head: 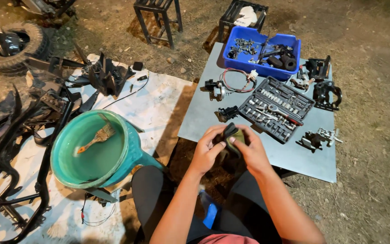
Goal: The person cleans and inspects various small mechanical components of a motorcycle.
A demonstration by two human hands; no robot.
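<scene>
from the head camera we see our left hand (206,151) and right hand (249,151) meeting just in front of the grey metal sheet (312,158), both curled around a small dark part wrapped in an olive rag (232,135). the fingers of each hand are pressed onto the bundle, the right thumb on top. just beyond lies an open socket set (276,108), with a blue crate (262,50) behind it. to the left sits a teal basin (93,151) holding a paintbrush (96,138).

dark part (231,135) half hidden by hands
</scene>
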